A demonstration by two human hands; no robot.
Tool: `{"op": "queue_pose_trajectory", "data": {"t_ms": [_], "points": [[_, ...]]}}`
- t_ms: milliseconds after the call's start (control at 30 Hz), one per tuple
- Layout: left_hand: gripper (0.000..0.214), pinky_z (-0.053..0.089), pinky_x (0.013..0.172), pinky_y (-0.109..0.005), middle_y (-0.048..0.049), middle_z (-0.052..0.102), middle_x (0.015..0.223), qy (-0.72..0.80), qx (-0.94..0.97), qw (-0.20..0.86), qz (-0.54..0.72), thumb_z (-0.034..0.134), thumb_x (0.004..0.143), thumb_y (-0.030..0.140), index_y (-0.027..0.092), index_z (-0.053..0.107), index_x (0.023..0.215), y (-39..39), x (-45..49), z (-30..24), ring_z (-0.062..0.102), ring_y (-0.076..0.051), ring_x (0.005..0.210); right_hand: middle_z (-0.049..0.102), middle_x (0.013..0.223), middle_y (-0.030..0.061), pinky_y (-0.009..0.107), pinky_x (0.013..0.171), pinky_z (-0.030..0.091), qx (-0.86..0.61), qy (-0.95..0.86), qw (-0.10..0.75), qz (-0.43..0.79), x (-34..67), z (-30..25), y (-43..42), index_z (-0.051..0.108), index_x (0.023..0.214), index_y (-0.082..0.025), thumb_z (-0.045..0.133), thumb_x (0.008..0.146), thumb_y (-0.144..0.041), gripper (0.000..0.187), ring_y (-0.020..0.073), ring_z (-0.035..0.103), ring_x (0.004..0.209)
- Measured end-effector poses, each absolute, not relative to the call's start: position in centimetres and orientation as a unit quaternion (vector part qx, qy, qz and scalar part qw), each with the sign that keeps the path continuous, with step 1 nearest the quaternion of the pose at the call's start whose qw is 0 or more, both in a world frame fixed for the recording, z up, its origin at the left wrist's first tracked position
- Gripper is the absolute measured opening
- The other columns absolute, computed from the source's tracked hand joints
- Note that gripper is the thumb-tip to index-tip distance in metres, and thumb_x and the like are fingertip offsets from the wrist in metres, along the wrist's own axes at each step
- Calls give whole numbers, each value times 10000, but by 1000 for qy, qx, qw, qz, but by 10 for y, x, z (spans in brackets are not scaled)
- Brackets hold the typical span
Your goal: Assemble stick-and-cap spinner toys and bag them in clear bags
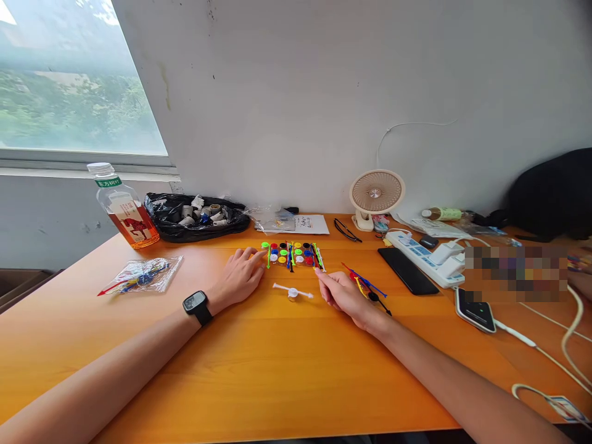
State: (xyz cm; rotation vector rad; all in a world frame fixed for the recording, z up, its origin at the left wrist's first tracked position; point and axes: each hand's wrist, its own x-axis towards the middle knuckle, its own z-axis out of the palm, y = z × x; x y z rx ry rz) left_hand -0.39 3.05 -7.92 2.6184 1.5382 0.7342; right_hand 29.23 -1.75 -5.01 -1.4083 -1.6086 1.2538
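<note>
My left hand rests flat on the orange table with fingers stretched toward a cluster of small coloured caps and sticks. It wears a black watch at the wrist. My right hand lies loosely curled, its fingertips pinching the end of a white stick at the cluster's right edge. Between the hands lies a white stick fitted on a small white cap. Several loose coloured sticks lie just right of my right hand.
A tea bottle, a black bag of small parts and a clear bag of sticks are at the left. A small fan, glasses, power strip, two phones and cables lie at the right.
</note>
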Motion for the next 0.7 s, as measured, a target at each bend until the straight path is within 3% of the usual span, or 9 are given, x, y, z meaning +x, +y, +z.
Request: {"op": "queue_pose_trajectory", "data": {"t_ms": [200,433,700], "points": [[394,457,1012,-472,-109,615,1306,498,841,-2,211,404,1084,332,285,610,1417,28,-2,-77,546,-289,1100,476,517,2,278,530,279,-529,-612,330,485,292,-51,-17,515,524,-199,495,974,-723,691,118,419,515],[184,492,880,-422,-100,673,1077,518,819,-37,244,517,1040,372,220,622,1047,29,-2,-77,607,-287,984,487,527,7,281,532,285,-528,-616,329,483,292,-51,-17,524,525,-199,489,971,-730,694,122,429,518],[101,484,725,-362,-68,695,934,554,782,19,284,505,999,255,228,565,923,34,-8,-79,664,-257,859,496,524,11,280,530,288,-528,-619,327,481,292,-52,-17,534,523,-197,489,973,-730,699,121,440,518]]}}
